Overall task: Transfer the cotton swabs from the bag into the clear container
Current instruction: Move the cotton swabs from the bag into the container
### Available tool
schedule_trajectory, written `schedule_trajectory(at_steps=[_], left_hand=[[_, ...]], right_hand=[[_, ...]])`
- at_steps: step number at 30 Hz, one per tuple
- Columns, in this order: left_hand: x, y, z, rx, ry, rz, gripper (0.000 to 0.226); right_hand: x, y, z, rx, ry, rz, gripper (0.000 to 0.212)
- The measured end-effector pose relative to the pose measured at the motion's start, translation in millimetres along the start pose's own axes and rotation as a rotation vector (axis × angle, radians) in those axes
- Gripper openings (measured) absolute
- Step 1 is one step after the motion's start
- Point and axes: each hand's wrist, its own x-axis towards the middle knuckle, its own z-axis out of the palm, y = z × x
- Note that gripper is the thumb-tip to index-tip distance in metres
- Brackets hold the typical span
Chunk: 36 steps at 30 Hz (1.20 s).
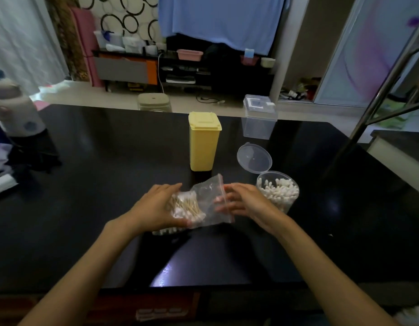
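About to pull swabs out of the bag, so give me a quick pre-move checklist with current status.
1. Left hand holding the bag at the swab end: ok.
2. Right hand at the bag's red zip edge: ok.
3. Bag mouth open: cannot tell.
4. Round tub open, lid flipped back: ok.
5. Room left in the tub: cannot tell, already many swabs.
6. Yellow bin clear of the path: ok.
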Motion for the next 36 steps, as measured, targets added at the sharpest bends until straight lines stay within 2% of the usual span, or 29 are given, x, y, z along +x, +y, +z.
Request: schedule_trajectory(at_steps=[2,4,6,11,15,16,19,22,25,32,34,36], left_hand=[[-2.5,-1.7,-0.6,0.000,-0.027,0.037,0.125],[-3.4,2.5,-0.5,0.059,-0.024,0.077,0.107],[-3.4,3.5,0.9,0.083,0.001,0.090,0.087],[-8.3,8.8,5.5,-0.144,-0.032,0.093,0.076],[-8.2,18.8,11.6,-0.329,0.051,0.192,0.068],[-7.9,21.5,13.1,-0.369,0.071,0.211,0.067],[-6.4,30.3,16.9,-0.482,0.094,0.224,0.063],[-6.0,40.6,19.3,-0.657,0.135,0.181,0.052],[-3.2,42.9,24.3,-0.723,0.213,0.126,0.029],[-0.5,41.7,26.7,-0.726,0.217,0.106,0.028],[-0.6,42.5,27.0,-0.721,0.230,0.103,0.029],[-1.2,43.3,26.9,-0.725,0.244,0.105,0.031]], right_hand=[[-4.9,1.2,-2.9,-0.092,-0.121,0.091,0.024],[-8.9,5.9,-1.9,-0.202,-0.178,0.126,0.020],[-7.1,12.2,2.5,-0.257,-0.170,0.119,0.022],[-1.1,23.4,11.6,-0.394,-0.123,0.085,0.017],[17.2,41.2,8.1,-0.548,-0.009,-0.078,0.051],[21.7,43.5,6.6,-0.571,-0.009,-0.082,0.048],[12.4,30.8,7.1,-0.677,-0.009,-0.104,0.012],[6.4,29.4,10.6,-0.551,-0.006,-0.120,0.011],[3.8,29.0,10.7,-0.400,-0.039,-0.108,0.017],[-2.0,21.2,9.2,-0.337,-0.200,-0.049,0.019],[-3.4,21.2,8.3,-0.327,-0.222,-0.046,0.012],[-2.2,22.9,6.9,-0.334,-0.225,-0.060,0.022]])
